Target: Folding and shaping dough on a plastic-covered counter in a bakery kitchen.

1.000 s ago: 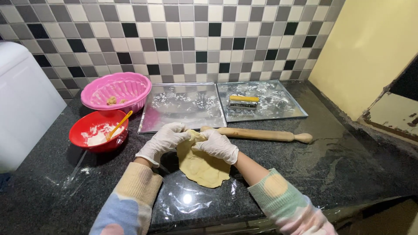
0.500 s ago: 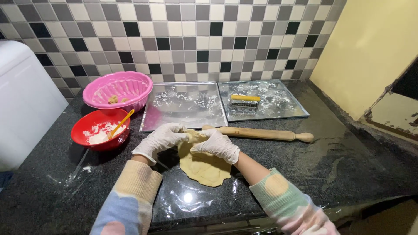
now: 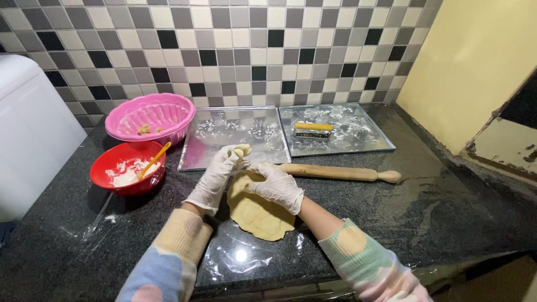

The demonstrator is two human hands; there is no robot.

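Your gloved left hand [image 3: 217, 174] pinches the far edge of the dough sheet [image 3: 258, 210], lifted at twelve o'clock; your right hand [image 3: 278, 186] presses flat at its centre. Peel slowly, keeping the fold even so it doesn't tear.

Pale yellow flat dough sheet [image 3: 260, 210] lies on speckled black stone counter [image 3: 425, 212]; white-gloved hands; glossy red bowl [image 3: 127, 168]; ribbed pink plastic bowl [image 3: 150, 117]; grey, white and black checkered tiled wall [image 3: 235, 45].

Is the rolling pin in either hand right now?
No. The rolling pin lies on the counter beyond the dough, while the left hand and right hand work the dough.
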